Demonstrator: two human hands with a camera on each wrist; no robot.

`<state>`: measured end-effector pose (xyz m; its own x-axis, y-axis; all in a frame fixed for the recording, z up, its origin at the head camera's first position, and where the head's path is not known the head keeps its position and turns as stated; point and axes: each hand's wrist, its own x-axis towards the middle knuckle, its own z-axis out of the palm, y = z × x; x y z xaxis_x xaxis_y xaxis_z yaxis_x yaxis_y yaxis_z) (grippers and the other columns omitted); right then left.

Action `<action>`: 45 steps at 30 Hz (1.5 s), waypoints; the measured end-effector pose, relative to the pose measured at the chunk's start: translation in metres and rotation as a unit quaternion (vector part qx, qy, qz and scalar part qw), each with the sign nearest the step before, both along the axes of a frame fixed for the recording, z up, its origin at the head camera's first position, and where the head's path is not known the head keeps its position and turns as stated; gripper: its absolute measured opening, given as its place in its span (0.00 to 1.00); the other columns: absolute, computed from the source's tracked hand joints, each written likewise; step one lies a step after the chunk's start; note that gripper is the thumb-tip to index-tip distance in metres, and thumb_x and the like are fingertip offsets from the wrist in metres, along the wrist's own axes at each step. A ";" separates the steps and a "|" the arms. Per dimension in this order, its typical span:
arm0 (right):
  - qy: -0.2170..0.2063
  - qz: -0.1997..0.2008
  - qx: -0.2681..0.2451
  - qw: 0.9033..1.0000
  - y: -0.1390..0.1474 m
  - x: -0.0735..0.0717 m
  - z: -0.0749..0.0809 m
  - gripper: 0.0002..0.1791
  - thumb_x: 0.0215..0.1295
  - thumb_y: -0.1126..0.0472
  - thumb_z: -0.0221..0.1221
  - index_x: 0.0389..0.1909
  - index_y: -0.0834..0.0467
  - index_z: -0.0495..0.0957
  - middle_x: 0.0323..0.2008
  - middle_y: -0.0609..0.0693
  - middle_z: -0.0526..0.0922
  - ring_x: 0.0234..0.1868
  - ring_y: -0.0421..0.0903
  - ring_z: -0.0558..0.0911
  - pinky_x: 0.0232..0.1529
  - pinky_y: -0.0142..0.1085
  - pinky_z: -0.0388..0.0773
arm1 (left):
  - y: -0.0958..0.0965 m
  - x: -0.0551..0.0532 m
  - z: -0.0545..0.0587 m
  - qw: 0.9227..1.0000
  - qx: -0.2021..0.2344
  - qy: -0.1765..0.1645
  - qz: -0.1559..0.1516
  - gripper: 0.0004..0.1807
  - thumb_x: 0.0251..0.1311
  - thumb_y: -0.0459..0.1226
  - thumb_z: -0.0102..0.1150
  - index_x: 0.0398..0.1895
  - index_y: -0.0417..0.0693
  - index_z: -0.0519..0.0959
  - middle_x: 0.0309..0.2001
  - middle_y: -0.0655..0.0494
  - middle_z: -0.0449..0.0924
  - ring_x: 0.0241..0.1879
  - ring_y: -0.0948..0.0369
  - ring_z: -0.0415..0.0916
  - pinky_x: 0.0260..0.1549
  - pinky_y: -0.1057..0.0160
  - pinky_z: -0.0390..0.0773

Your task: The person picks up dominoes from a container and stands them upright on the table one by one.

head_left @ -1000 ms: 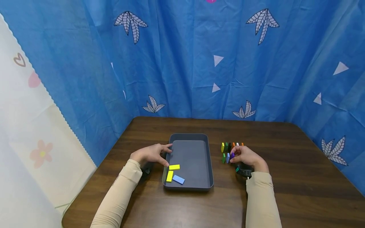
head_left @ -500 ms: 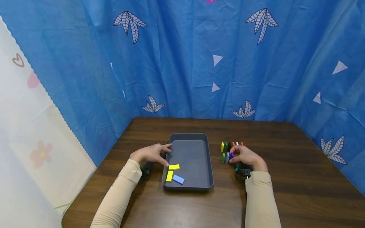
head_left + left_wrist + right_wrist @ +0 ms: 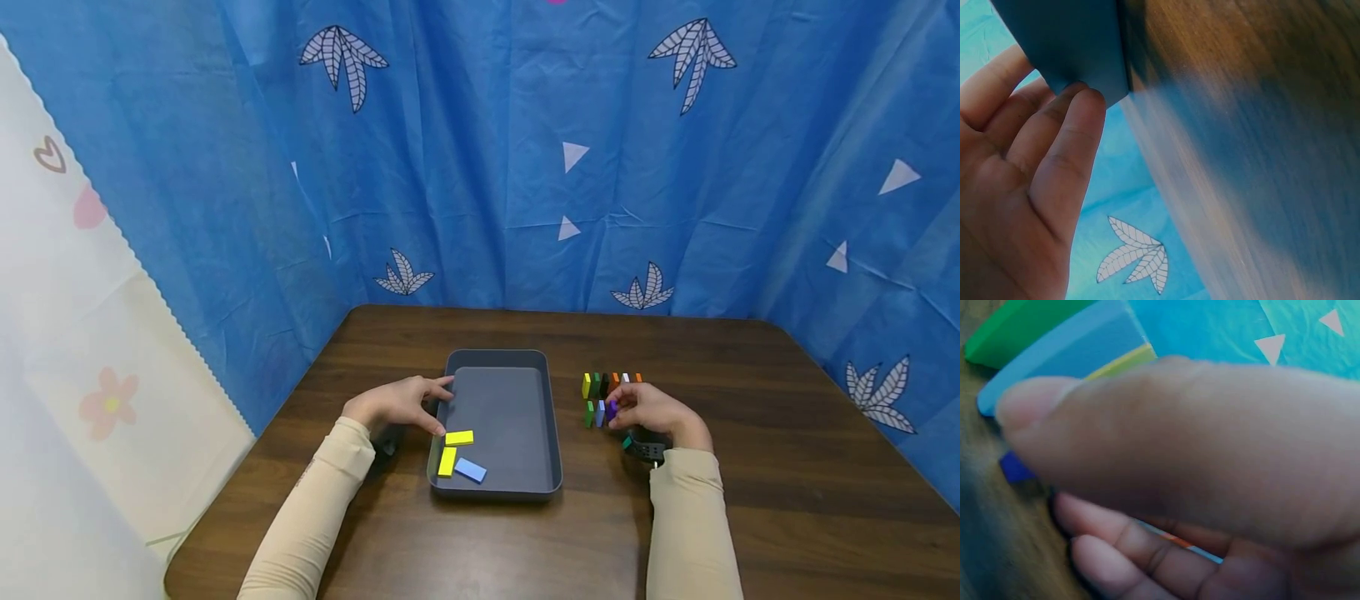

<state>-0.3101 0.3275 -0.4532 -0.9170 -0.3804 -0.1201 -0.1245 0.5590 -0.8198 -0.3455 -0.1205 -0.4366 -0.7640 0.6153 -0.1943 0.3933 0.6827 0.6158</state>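
My right hand (image 3: pixel 654 414) pinches an upright purple domino block (image 3: pixel 612 410) between thumb and fingers at the right of the table. In the right wrist view the thumb covers most of this block. Directly to its left stand a light blue block (image 3: pixel 600 413) and a green block (image 3: pixel 589 414), upright in the same row. My left hand (image 3: pixel 399 403) rests at the left side of a dark grey tray (image 3: pixel 506 417), its fingers spread along the rim. Seen from the left wrist, extended fingertips touch the tray's outer wall (image 3: pixel 1085 50).
Inside the tray lie two flat yellow blocks (image 3: pixel 459 437) and a light blue one (image 3: pixel 471 470). Behind the purple block runs a second row of several upright blocks, among them a yellow one (image 3: pixel 587 386) and a black one (image 3: pixel 604 384). Blue curtains (image 3: pixel 480 167) hang behind the table.
My right thumb and fingers have shifted slightly to the right, and more of the purple block shows, standing upright. The left hand and the tray have stayed in place.
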 end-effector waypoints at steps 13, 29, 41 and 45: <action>0.015 -0.032 0.037 0.999 0.009 0.014 0.027 0.22 0.64 0.64 0.65 0.53 0.72 0.74 0.48 0.62 0.81 0.44 0.48 0.81 0.54 0.46 0.83 | 0.001 -0.002 0.002 1.000 -0.008 0.004 0.000 0.40 0.53 0.47 0.75 0.68 0.45 0.74 0.81 0.53 0.50 0.79 0.46 0.48 0.72 0.40 0.60; 0.148 -0.033 -0.083 0.985 -0.043 0.015 0.084 0.22 0.68 0.60 0.64 0.59 0.65 0.74 0.50 0.62 0.79 0.45 0.42 0.81 0.45 0.29 0.82 | 0.001 -0.001 0.003 1.000 0.001 -0.004 0.003 0.39 0.53 0.46 0.75 0.68 0.44 0.74 0.81 0.51 0.50 0.79 0.46 0.48 0.72 0.41 0.61; 0.142 0.065 -0.096 0.983 -0.115 0.004 0.079 0.22 0.66 0.62 0.65 0.58 0.65 0.76 0.49 0.59 0.81 0.48 0.48 0.81 0.49 0.33 0.82 | 0.001 0.001 -0.001 1.000 0.002 -0.013 0.002 0.39 0.52 0.46 0.76 0.68 0.43 0.74 0.80 0.51 0.50 0.79 0.45 0.48 0.72 0.41 0.62; 0.117 0.119 -0.060 0.984 -0.147 -0.009 0.070 0.20 0.66 0.62 0.65 0.57 0.64 0.77 0.48 0.58 0.83 0.47 0.48 0.82 0.49 0.38 0.83 | 0.001 -0.001 0.000 1.000 0.003 -0.008 0.013 0.39 0.52 0.46 0.76 0.67 0.44 0.75 0.80 0.52 0.51 0.79 0.46 0.49 0.73 0.41 0.60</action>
<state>-0.3191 0.1804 -0.3831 -0.7974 -0.5865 0.1423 -0.4332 0.3922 -0.8115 -0.3460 -0.1199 -0.4363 -0.7760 0.5972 -0.2027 0.3660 0.6882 0.6265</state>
